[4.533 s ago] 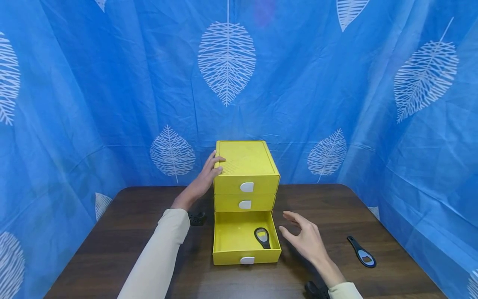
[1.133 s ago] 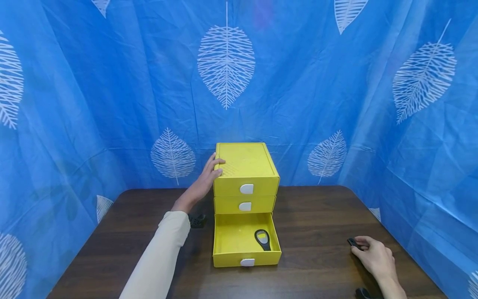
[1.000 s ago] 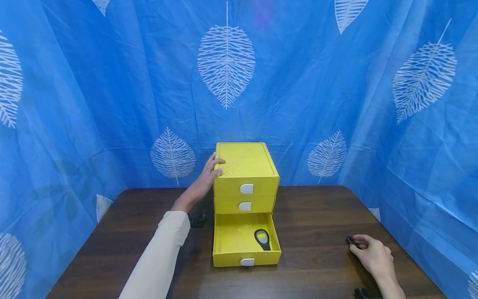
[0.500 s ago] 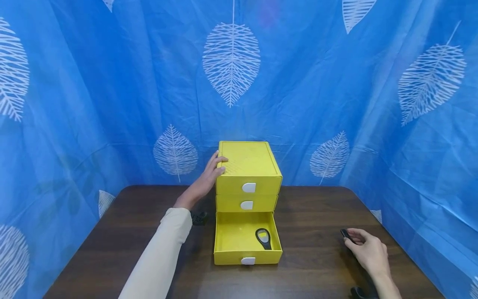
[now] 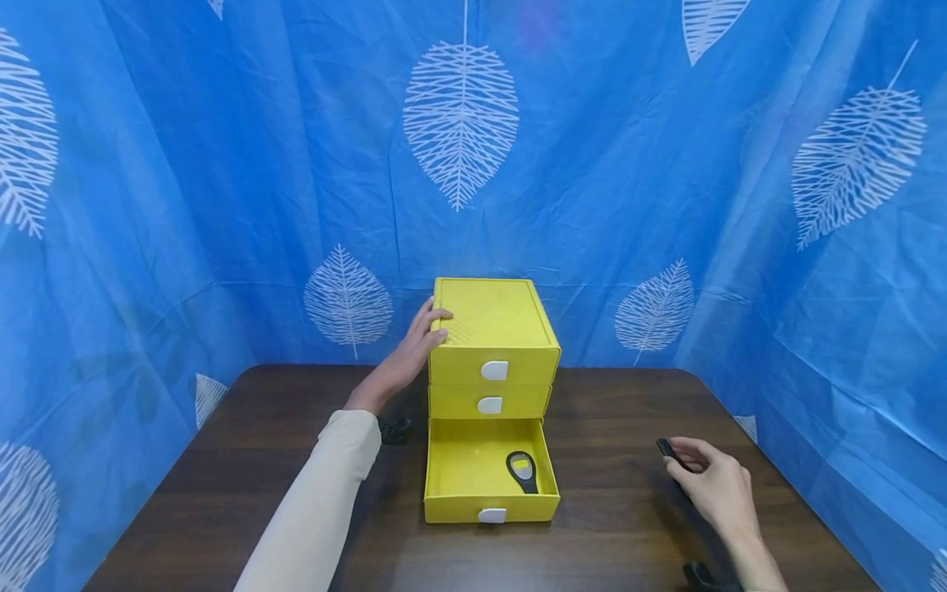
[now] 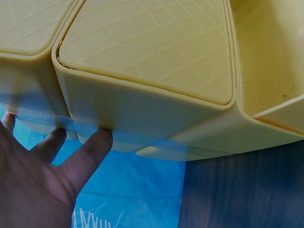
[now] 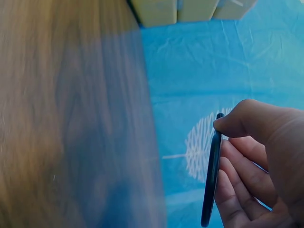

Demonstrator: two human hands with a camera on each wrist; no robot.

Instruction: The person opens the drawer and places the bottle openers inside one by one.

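A yellow drawer unit (image 5: 496, 308) with white pull tabs stands mid-table. My left hand (image 5: 405, 358) rests on its upper left edge, fingertips over the top; the left wrist view shows the fingers against its side. Its bottom drawer (image 5: 447, 511) is pulled out, and a black bottle opener (image 5: 529, 486) with an oval metal head lies inside at the right. Off to the right, my right hand (image 5: 716, 483) pinches a second bottle opener (image 7: 211, 178) between thumb and fingers, a little above the table. That opener appears edge-on in the right wrist view, and its head is hidden in the head view.
The dark wooden table (image 5: 607, 534) reaches to a blue curtain (image 5: 577, 164) with white leaf prints, which hangs behind it and along both sides. Black straps or devices sit at the wrists. The two upper drawers are closed.
My right hand came from beside the drawer to the opener on the table's right, took hold of it, lifted it and moved slightly left and away. The left hand stays on the drawer unit.
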